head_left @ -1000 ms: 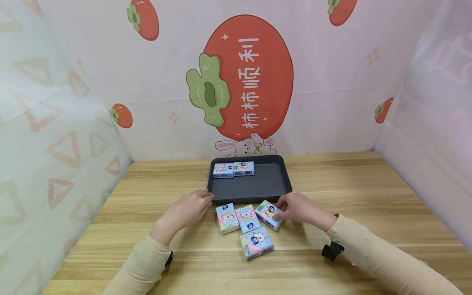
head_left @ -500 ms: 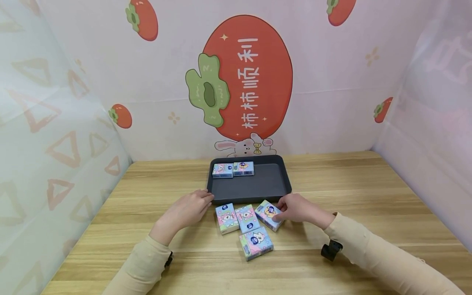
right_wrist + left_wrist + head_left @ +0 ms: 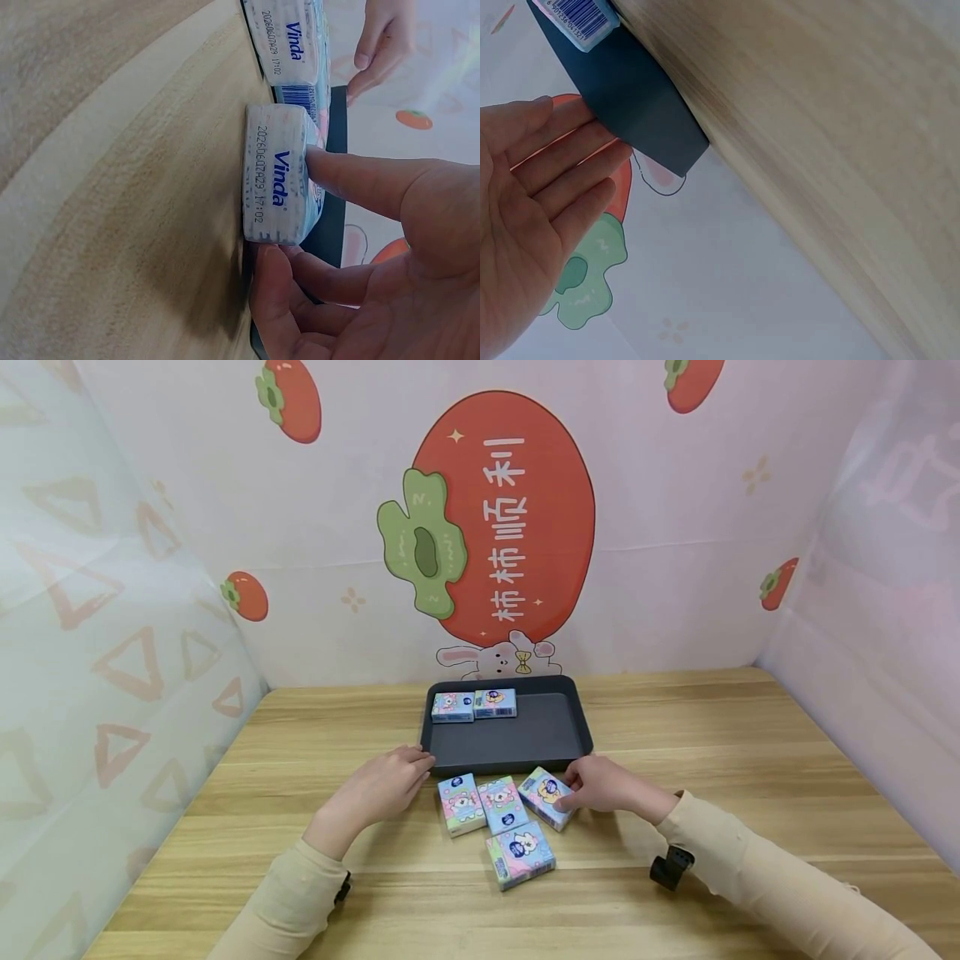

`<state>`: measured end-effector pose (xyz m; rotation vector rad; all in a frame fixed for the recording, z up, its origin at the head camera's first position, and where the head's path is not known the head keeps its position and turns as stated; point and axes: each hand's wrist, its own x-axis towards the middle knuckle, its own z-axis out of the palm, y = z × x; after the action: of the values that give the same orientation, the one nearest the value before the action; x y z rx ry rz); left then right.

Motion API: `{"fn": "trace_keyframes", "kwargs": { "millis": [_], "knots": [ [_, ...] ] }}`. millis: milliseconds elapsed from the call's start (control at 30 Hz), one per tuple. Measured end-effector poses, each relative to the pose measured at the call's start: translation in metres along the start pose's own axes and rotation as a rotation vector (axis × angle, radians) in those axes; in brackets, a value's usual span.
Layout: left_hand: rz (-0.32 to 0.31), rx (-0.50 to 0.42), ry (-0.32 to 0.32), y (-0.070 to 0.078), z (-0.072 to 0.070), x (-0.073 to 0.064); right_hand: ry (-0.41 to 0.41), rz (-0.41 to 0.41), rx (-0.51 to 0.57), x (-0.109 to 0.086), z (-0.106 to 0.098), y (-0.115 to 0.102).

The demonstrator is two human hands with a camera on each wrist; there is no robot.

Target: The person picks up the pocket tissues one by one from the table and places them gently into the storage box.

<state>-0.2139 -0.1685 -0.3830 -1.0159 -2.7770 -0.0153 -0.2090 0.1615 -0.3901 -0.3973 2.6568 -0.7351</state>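
My right hand point(image 3: 606, 783) pinches the rightmost tissue pack point(image 3: 545, 793) between thumb and fingers; it lies slanted on the table before the tray. In the right wrist view that pack point(image 3: 274, 176) shows its clear end with "Vinda" print. My left hand point(image 3: 386, 787) touches the front left corner of the dark grey tray point(image 3: 555, 767). Its fingers are nearly straight in the left wrist view, their tips against the tray wall point(image 3: 649, 112). Beside the pinched pack lie a middle pack point(image 3: 503, 804), a left pack point(image 3: 462, 804) and a nearer pack point(image 3: 521, 855).
Two tissue packs, the left one point(image 3: 453, 707) and the right one point(image 3: 496, 702), lie side by side in the tray's back left part. A wooden table point(image 3: 720, 735) carries everything. A printed backdrop point(image 3: 667, 602) rises behind it, with cloth walls at both sides.
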Motion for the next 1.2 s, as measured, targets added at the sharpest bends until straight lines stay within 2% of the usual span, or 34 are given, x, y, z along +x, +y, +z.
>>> {"fn": "trace_keyframes", "kwargs": {
  "millis": [300, 733, 1200],
  "knots": [
    [0.011, 0.014, -0.009, -0.0003, 0.0007, -0.0003, -0.027, -0.028, 0.032, -0.0009, 0.0002, -0.0020],
    [0.014, 0.021, -0.012, -0.0008, 0.0009, -0.0003, -0.063, -0.012, 0.045, 0.0004, 0.0006, 0.0004],
    [0.005, 0.016, -0.023, 0.0004, 0.0009, 0.0007, -0.064, 0.003, 0.001, -0.0022, 0.0005, -0.0027]
  ]
}}
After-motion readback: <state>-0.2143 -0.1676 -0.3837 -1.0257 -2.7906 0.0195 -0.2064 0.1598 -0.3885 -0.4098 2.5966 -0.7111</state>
